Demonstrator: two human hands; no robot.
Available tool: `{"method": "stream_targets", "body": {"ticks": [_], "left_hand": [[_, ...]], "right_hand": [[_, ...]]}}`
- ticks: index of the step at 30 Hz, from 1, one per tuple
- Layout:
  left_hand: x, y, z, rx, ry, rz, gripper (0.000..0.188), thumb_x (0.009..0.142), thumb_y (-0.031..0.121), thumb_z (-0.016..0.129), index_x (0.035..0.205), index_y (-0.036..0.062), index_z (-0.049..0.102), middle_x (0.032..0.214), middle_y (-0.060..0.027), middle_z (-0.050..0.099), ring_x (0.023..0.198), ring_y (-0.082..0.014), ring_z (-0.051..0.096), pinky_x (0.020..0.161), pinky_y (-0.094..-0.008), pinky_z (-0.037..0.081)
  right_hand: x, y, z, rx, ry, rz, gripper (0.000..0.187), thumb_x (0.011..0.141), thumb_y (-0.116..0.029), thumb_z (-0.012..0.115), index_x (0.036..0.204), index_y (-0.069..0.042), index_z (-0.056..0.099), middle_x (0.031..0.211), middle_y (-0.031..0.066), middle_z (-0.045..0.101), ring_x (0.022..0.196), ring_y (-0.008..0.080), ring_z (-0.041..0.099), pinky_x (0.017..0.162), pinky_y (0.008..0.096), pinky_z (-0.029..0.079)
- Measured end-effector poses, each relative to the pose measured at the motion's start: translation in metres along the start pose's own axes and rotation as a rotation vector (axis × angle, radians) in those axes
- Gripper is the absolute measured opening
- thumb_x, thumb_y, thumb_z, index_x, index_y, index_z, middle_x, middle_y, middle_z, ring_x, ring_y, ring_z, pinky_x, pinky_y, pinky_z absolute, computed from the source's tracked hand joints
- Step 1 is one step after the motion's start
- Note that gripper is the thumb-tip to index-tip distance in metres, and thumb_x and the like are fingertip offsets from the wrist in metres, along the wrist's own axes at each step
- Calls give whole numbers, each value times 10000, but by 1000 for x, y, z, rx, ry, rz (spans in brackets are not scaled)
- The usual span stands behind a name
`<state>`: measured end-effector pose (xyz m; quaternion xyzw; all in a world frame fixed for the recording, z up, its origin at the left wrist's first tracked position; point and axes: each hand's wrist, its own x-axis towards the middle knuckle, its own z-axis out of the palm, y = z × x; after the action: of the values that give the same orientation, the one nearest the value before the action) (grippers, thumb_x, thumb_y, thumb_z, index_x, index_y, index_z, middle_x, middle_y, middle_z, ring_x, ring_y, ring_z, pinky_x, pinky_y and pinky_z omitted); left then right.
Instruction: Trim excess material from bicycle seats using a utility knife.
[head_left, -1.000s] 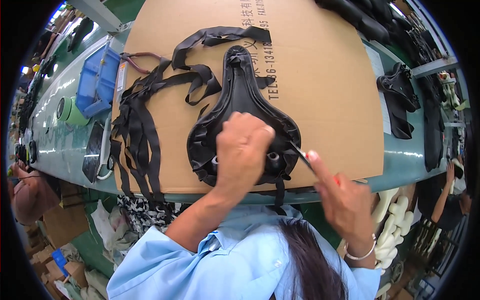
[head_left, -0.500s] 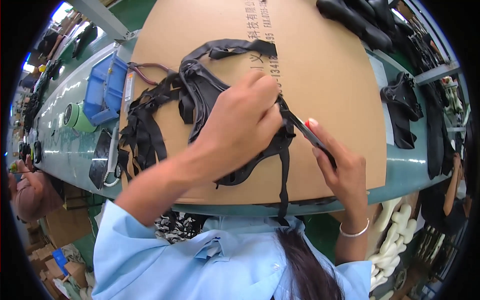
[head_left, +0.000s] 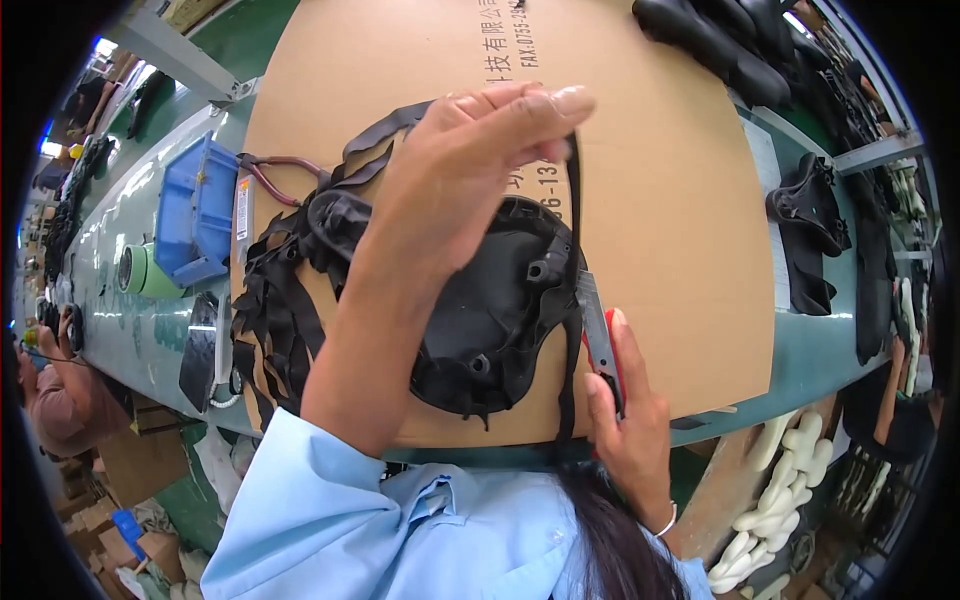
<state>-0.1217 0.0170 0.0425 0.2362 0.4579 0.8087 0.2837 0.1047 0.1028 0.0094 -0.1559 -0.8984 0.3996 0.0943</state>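
Observation:
A black moulded rubber part [head_left: 485, 300] with a raised rim lies on the cardboard sheet [head_left: 680, 200]. My left hand [head_left: 480, 140] is raised over its far side, fingers pinched on a thin black strip [head_left: 573, 200] that runs taut down to the part's right edge. My right hand [head_left: 635, 420] grips a red-handled utility knife [head_left: 602, 345], its blade pointing up against that edge beside the strip. The strip's lower end [head_left: 567, 400] hangs toward me. My left forearm hides the part's left middle.
Cut black strips [head_left: 275, 290] lie heaped left of the part, near red-handled pliers [head_left: 275, 178]. Beyond them stand a blue bin [head_left: 195, 215], a green roll [head_left: 150, 270] and a phone-like dark slab [head_left: 199, 350]. More black parts [head_left: 805, 225] sit at the right; a person [head_left: 65, 390] sits far left.
My left hand has moved up and away, drawing the strip taut. The knife has swung more upright and lower. The black part has turned and shows its hollow face.

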Motion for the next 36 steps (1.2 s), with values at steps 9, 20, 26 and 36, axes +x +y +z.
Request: {"method": "stream_targets", "body": {"ticks": [9, 20, 26, 36], "left_hand": [[-34, 35, 20, 590, -208, -3, 168, 858, 233, 597, 923, 97, 671, 884, -53, 636, 945, -198, 563, 837, -358, 434], [-37, -34, -35, 1381, -308, 918, 233, 635, 90, 700, 534, 66, 491, 621, -17, 411, 693, -212, 439, 710, -354, 318], [-24, -33, -44, 1185, 389, 833, 80, 687, 62, 669, 661, 5, 619, 686, -45, 536, 725, -244, 499, 719, -341, 359], [-78, -9, -53, 803, 414, -337, 331, 980, 230, 415, 958, 21, 671, 748, 8, 510, 668, -89, 432, 629, -216, 309]], "right_hand": [[-23, -15, -13, 42, -126, 119, 552, 887, -98, 593, 1415, -127, 435, 875, 144, 666, 630, 251, 617, 599, 336, 492], [14, -5, -22, 287, -310, 335, 491, 893, -124, 588, 1376, -133, 494, 653, 84, 566, 456, 135, 501, 472, 308, 421], [-44, -11, 13, 161, -51, 163, 528, 889, -113, 601, 1398, -107, 459, 982, 177, 678, 597, 252, 657, 576, 324, 515], [14, 15, -48, -261, -47, 1, 483, 832, -116, 649, 1300, -217, 587, 964, 105, 699, 677, 246, 665, 596, 334, 504]]}}
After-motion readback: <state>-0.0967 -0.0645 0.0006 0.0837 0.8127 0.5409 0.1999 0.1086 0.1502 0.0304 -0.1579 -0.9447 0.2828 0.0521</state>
